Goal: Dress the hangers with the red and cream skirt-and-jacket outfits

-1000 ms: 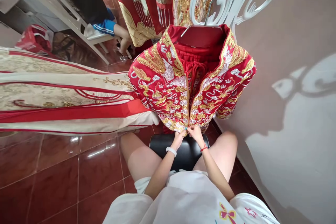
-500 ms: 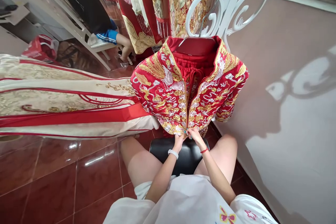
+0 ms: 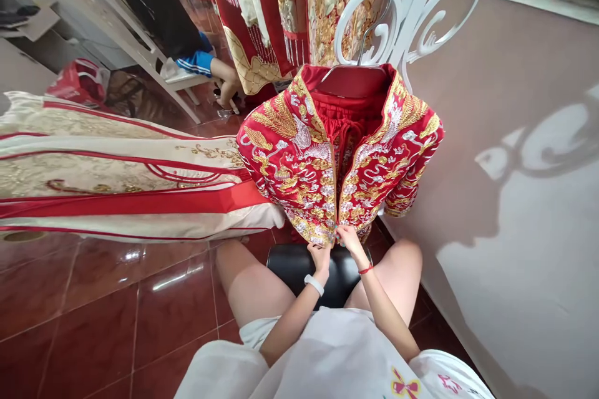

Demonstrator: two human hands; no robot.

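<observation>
**Left hand (image 3: 320, 254) and right hand (image 3: 347, 235) pinching hem of red jacket (image 3: 299, 174)**

Room: we have open tiled floor (image 3: 98, 324) lower left. Wall (image 3: 543, 249) is near the jacket on the right. Cream garment (image 3: 238, 218) stretches across the left up to the jacket; we can't tell if they touch. Jacket hangs front-out, centre, below the white scrollwork stand (image 3: 402, 31), hem just above the black padded seat (image 3: 286, 265). Front edges part wide at the collar, meet at the hem. Both hands sit there close together, thumbs and fingers closed on cloth, right a little higher.

Hidden: hanging garments (image 3: 292, 12) behind are cut off at the top; so is another seated person, only a leg (image 3: 225, 75) and clothing clear to us. Fastening at the fingertips too small and covered; can't make it out.

Containers: jacket has gathered red cloth (image 3: 337, 121) inside, below the metal hanger (image 3: 360, 67). Red bag (image 3: 75, 84) by the chair (image 3: 185, 78), contents blurred.
</observation>
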